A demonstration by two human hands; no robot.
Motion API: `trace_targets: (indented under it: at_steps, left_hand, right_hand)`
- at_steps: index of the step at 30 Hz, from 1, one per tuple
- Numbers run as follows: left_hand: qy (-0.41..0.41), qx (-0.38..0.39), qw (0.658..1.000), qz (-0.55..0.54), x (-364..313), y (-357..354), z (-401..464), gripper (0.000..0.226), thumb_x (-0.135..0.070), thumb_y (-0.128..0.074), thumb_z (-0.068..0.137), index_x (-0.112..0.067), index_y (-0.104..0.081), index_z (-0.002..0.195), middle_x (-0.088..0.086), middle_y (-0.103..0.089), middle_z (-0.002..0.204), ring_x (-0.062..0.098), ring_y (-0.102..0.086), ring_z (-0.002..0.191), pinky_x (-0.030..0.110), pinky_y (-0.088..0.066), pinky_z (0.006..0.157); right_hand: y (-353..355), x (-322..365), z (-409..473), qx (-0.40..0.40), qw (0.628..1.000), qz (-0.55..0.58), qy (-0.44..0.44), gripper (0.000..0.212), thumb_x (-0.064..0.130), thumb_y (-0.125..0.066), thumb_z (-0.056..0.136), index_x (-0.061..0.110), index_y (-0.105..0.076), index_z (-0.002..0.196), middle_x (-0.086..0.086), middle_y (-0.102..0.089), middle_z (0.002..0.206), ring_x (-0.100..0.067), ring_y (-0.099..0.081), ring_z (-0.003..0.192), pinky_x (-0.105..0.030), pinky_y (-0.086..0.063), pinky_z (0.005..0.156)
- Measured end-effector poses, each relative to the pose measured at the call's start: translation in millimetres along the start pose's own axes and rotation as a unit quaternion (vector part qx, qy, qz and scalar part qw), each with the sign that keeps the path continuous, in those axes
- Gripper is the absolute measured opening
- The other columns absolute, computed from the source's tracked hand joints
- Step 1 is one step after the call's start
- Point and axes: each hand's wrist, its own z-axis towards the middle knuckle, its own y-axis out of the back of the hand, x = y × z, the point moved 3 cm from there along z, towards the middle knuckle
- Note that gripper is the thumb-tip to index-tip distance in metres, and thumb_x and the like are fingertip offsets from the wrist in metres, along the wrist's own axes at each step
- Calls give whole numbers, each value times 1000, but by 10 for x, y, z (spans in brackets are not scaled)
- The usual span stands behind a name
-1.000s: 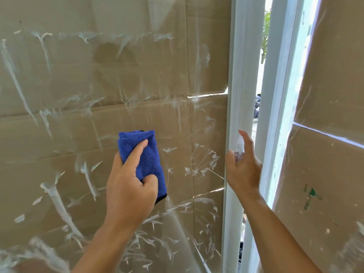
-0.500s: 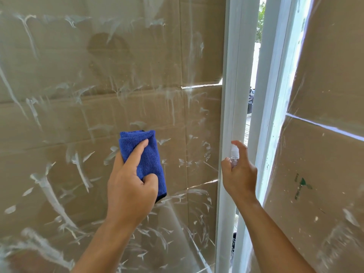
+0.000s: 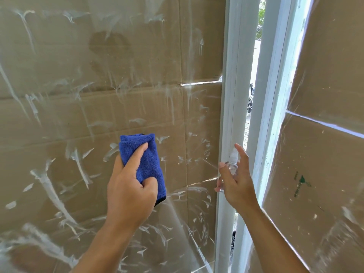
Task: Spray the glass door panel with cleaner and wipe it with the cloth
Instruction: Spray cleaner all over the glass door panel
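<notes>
Head view: glass door panel [image 3: 78, 95] fills the left, streaked white, directly ahead of both hands. Left hand [image 3: 130, 192] grips one folded blue cloth [image 3: 146, 162], fingers curled round it, close to the glass. Right hand [image 3: 238, 184] holds one small clear spray bottle [image 3: 232, 164], long axis upright, by the white door frame [image 3: 230, 95].

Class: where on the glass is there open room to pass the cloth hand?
Open glass panel lies left of and above the blue cloth. It is crowded rightward, where the right hand holds the spray bottle at the white frame.
</notes>
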Motion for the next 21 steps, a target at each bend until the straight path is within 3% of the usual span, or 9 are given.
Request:
trace_targets:
  at_steps: [5, 8, 10, 13, 17, 21]
  left_hand:
    - [-6, 1, 1000, 0, -9, 0, -18, 74, 2, -57, 80, -37, -48, 141, -14, -46, 125, 3, -55, 61, 13, -43, 56]
    - [-4, 3, 1000, -1, -11, -8, -27, 73, 2, -57, 80, -36, -48, 142, -15, -45, 125, 3, -55, 62, 14, -41, 57]
    - [-9, 2, 1000, 0, -19, -12, -42, 73, 2, -58, 80, -35, -49, 142, -15, -45, 125, 3, -55, 67, 12, -42, 59]
    - [-12, -3, 1000, -1, -22, -9, -53, 72, 4, -58, 79, -33, -50, 141, -14, -45, 125, 1, -55, 74, 5, -42, 65]
    - [-9, -4, 1000, -2, -20, -9, -57, 73, 3, -58, 79, -35, -50, 141, -16, -45, 124, 2, -54, 64, 10, -43, 60]
    - [-14, -5, 1000, -1, -27, -9, -57, 72, 3, -58, 79, -33, -50, 141, -15, -45, 123, 3, -55, 66, 10, -44, 61]
  right_hand:
    - [-13, -39, -8, 9, 1000, 10, -10, 62, 26, -49, 106, 62, -19, 147, -3, -69, 81, -23, -67, 59, -35, -63, 65]
    - [1, -68, -30, -36, 999, -38, -4, 58, 24, -53, 105, 62, -29, 142, -6, -60, 73, -29, -62, 56, -39, -61, 57]
    - [31, -59, -45, -79, 992, -99, 20, 53, 21, -57, 102, 56, -37, 137, -6, -56, 65, -33, -61, 57, -41, -60, 56]
    - [20, -42, -61, -96, 981, -163, 45, 50, 13, -60, 98, 40, -45, 138, -12, -55, 61, -29, -57, 55, -33, -56, 57]
    - [-6, -44, -63, -112, 976, -182, 48, 49, 12, -60, 98, 34, -46, 140, -12, -58, 64, -27, -58, 56, -35, -60, 61]
    - [-3, -25, -47, -105, 974, -191, 66, 54, 13, -60, 98, 34, -44, 146, -8, -55, 60, -21, -53, 51, -11, -50, 58]
